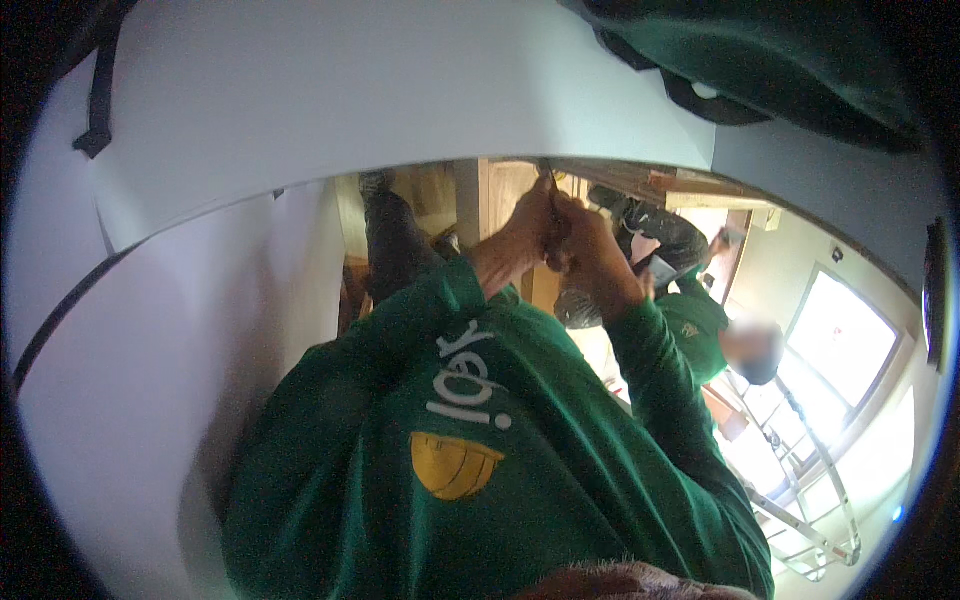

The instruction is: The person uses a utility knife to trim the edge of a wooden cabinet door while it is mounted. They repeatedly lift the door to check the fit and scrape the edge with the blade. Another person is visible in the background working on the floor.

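Observation:
Both hands meet at the lower edge of a broad white panel (380, 90). My left hand (522, 228) is closed, with its fingers pressed against the right. My right hand (590, 245) is closed too, its fingers curled beside the left hand. Between them a thin dark object (552, 190) shows, rising toward the panel's edge. Its kind is too small and dim to tell, and the fingers hide most of it. Green sleeves cover both my forearms.
A white wall (250, 290) stands close on my left. To the right a co-worker in a green top (700, 325) is near a bright window (845, 335) and a metal ladder (825, 490). Wooden boards (510, 195) lie beyond my hands. A dark strap (98, 95) hangs at upper left.

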Demonstrator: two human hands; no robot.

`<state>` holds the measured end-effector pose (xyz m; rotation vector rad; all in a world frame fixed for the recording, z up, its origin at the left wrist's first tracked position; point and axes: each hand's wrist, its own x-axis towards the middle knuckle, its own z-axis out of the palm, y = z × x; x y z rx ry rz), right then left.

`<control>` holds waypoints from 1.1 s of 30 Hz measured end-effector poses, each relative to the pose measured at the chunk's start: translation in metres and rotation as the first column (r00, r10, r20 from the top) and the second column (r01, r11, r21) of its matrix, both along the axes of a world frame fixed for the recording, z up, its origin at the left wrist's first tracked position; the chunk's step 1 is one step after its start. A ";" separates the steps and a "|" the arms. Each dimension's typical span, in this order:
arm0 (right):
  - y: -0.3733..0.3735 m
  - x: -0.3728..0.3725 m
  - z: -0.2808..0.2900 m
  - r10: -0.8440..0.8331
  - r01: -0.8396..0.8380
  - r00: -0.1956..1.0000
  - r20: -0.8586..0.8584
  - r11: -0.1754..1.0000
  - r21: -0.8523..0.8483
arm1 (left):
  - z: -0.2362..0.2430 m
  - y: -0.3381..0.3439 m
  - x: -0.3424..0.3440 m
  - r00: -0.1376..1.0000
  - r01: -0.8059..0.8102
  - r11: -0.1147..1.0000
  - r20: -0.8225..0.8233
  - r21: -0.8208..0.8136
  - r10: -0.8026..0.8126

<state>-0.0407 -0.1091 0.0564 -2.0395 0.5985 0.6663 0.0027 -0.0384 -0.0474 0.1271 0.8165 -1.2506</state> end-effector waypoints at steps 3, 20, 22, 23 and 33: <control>0.014 0.028 0.019 0.339 -0.330 0.941 0.005 0.918 -0.221 | -0.075 -0.012 -0.027 0.589 -0.294 0.954 0.776 -0.055 0.226; -0.016 0.010 -0.015 -0.049 0.045 0.999 0.013 0.979 0.198 | -0.029 -0.008 0.023 0.954 -0.081 0.990 0.279 -0.114 0.110; -0.020 0.010 -0.018 -0.002 -0.008 0.996 0.086 0.993 0.114 | -0.005 0.002 0.010 0.965 -0.077 0.995 0.244 -0.066 0.091; -0.014 0.015 -0.012 0.088 -0.090 0.987 0.135 0.996 0.006 | -0.021 -0.006 0.002 0.974 -0.083 0.996 0.215 0.020 0.077; -0.016 0.011 -0.025 -0.254 0.234 0.967 0.022 0.920 0.315 | -0.017 0.008 0.005 0.971 -0.055 0.998 0.230 -0.031 0.061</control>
